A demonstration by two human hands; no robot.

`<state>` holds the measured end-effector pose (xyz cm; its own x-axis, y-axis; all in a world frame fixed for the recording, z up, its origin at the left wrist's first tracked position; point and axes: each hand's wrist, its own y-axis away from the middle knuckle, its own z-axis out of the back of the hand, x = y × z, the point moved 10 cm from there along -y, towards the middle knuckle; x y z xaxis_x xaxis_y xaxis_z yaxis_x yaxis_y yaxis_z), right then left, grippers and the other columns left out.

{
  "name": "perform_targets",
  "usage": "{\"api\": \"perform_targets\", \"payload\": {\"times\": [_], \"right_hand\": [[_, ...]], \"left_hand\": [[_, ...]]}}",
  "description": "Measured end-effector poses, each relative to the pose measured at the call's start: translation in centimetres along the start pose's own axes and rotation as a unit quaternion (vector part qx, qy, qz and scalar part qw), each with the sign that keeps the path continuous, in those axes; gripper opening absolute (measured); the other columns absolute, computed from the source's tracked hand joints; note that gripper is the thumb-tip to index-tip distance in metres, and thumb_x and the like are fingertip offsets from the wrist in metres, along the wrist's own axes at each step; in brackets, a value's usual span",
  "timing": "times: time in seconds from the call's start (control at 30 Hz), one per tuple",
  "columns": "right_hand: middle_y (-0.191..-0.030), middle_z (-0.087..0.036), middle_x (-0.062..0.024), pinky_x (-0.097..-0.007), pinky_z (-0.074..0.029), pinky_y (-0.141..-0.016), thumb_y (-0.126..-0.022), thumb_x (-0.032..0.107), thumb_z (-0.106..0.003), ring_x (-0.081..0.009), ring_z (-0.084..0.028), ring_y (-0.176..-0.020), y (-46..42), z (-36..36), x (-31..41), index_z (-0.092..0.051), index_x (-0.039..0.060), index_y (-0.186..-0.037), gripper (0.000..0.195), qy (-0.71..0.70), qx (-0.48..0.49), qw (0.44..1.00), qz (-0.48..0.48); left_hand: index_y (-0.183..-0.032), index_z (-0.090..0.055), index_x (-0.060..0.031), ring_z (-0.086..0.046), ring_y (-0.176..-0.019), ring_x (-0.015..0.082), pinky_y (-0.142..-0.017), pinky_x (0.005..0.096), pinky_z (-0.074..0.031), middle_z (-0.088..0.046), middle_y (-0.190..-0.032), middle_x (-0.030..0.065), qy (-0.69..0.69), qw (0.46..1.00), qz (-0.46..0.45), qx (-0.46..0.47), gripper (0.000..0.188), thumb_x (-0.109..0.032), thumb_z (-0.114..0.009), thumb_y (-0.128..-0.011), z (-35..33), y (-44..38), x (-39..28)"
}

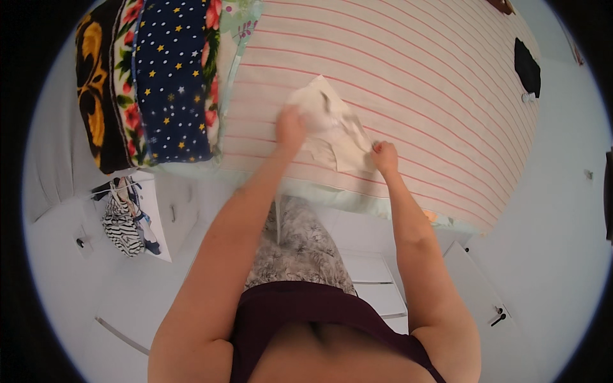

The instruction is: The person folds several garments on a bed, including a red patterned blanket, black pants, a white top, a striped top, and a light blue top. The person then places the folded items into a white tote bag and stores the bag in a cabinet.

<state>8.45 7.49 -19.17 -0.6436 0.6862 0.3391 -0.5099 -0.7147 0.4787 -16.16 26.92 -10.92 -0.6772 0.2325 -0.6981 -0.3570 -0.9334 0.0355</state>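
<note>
A cream-coloured cloth point(352, 151), possibly a small garment, lies partly crumpled over the pink-striped bed sheet point(431, 95). Grey marks or shadows show on its upper part. My right hand point(385, 157) pinches its lower right side between curled fingers. At the cloth's left edge is my left hand point(290, 127), blurred by motion; it appears closed on the fabric, though its fingertips are hidden. Between the hands the cloth is loosely stretched, one corner pointing to the far side of the bed.
Folded blankets point(167, 91) with star and flower patterns are stacked at the bed's left end. A black cloth point(527, 67) lies near the right edge. Left of my legs, a white bedside cabinet point(179, 210) holds a zebra-striped bag point(122, 227). A door handle point(498, 320) shows lower right.
</note>
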Motion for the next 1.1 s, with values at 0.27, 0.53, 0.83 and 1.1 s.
{"api": "perform_targets", "payload": {"times": [0.27,0.53,0.83,1.1], "right_hand": [[-0.088,-0.057,-0.0162,-0.0372,-0.044,-0.074,-0.064,0.023,-0.07,-0.03,-0.054,-0.082,-2.1,-2.2,2.6,-0.056,0.0011,-0.085,0.033,-0.093,0.024,0.995,-0.039],[-0.097,-0.059,-0.0154,-0.0343,-0.044,-0.077,-0.062,0.023,-0.069,-0.0267,-0.056,-0.091,-2.4,-4.1,1.6,-0.057,0.0023,-0.096,0.041,-0.091,0.091,0.988,-0.087],[-0.083,-0.063,-0.0156,-0.0347,-0.047,-0.073,-0.059,0.02,-0.067,-0.0281,-0.06,-0.08,-0.7,-6.3,0.7,-0.064,0.0029,-0.088,0.034,-0.101,0.211,0.971,-0.044],[-0.1,-0.06,-0.0096,-0.0317,-0.046,-0.077,-0.075,0.017,-0.06,-0.0203,-0.058,-0.088,-1.2,-0.7,9.4,-0.056,0.0019,-0.106,0.035,-0.449,0.234,0.86,-0.064]], "left_hand": [[-0.101,-0.056,0.0006,-0.057,-0.085,0.0188,-0.075,0.0288,-0.045,-0.06,-0.095,0.0079,0.276,0.899,0.282,0.191,0.036,-0.014,-0.068,-0.07,-6.7,-1.2,9.4],[-0.109,-0.051,-0.0014,-0.057,-0.092,0.0208,-0.076,0.0324,-0.048,-0.058,-0.101,0.0102,0.49,0.768,0.378,0.165,0.043,-0.004,-0.068,-0.069,-8.0,1.1,7.9],[-0.116,-0.042,0.0008,-0.05,-0.105,0.0255,-0.088,0.0394,-0.044,-0.05,-0.114,0.0134,0.55,0.665,0.447,0.236,0.049,0.001,-0.062,-0.071,-10.2,1.4,3.9],[-0.124,-0.034,-0.0015,-0.048,-0.108,0.0241,-0.093,0.0374,-0.04,-0.046,-0.119,0.0116,0.692,0.561,0.291,0.35,0.065,-0.005,-0.067,-0.068,0.7,-1.6,-7.1]]}}
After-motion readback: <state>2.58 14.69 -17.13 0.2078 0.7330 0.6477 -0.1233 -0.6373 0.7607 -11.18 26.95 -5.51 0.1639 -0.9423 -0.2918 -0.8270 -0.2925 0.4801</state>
